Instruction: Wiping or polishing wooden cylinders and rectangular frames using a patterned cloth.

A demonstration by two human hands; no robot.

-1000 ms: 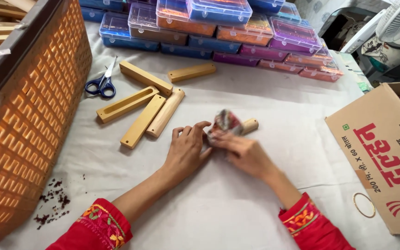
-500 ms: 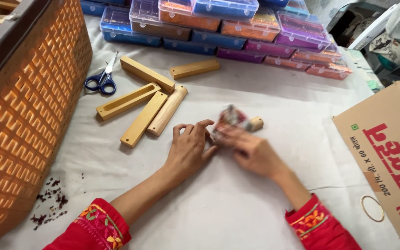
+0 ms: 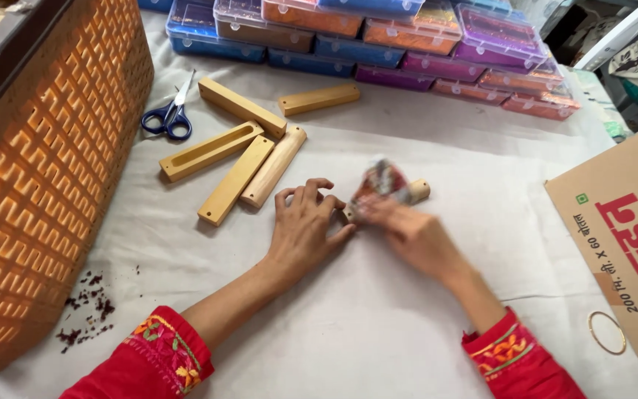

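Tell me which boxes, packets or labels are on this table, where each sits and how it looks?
Cardboard box: right edge, flat brown panel with red print and a small green mark.
Plastic cases: stacked along the far edge, shallow, clear-lidded, blue, orange, purple and pink.
Patterned packet: centre, at the right hand, blurred, multicoloured.

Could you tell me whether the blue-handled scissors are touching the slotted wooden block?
Apart. The head view shows white cloth plainly between the blue-handled scissors and the slotted wooden block.
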